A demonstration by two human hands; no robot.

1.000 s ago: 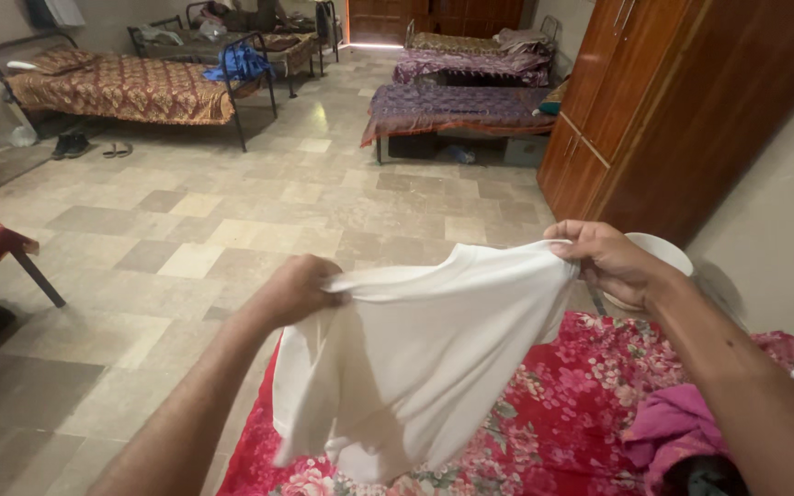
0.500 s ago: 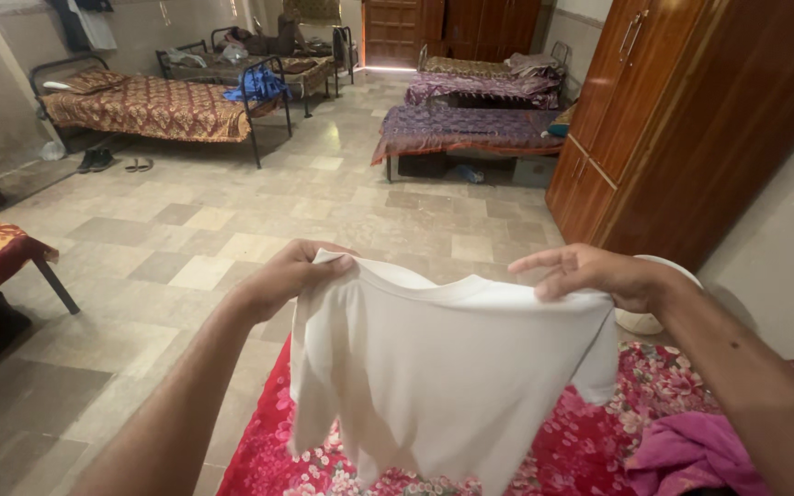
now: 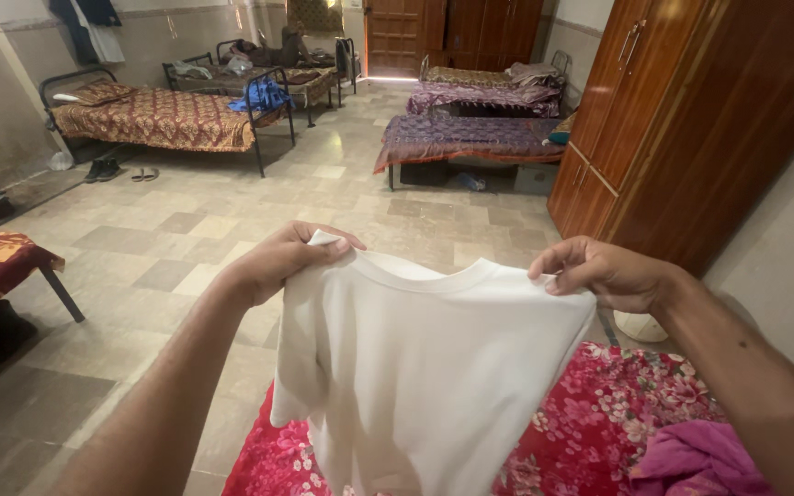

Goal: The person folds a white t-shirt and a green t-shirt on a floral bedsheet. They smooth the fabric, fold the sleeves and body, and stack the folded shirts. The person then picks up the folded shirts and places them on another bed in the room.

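Observation:
I hold a white T-shirt (image 3: 425,367) up by its shoulders above a bed with a red flowered cover (image 3: 599,422). My left hand (image 3: 282,257) pinches the left shoulder and my right hand (image 3: 599,274) pinches the right one. The neckline sags between them and the shirt's body hangs down flat toward me. A pink cloth (image 3: 691,459) lies bunched on the bed at the lower right, under my right forearm.
A tall brown wooden wardrobe (image 3: 682,119) stands at the right, with a white bowl-like object (image 3: 640,326) at its foot. Several metal-framed beds (image 3: 167,119) line the far walls. Another bed's corner (image 3: 2,266) juts in at left. Tiled floor (image 3: 232,230) lies ahead.
The twisted, bunched shirt has been turned and spread out flat, neckline up. Both hands rose slightly and shifted grip to the shoulders.

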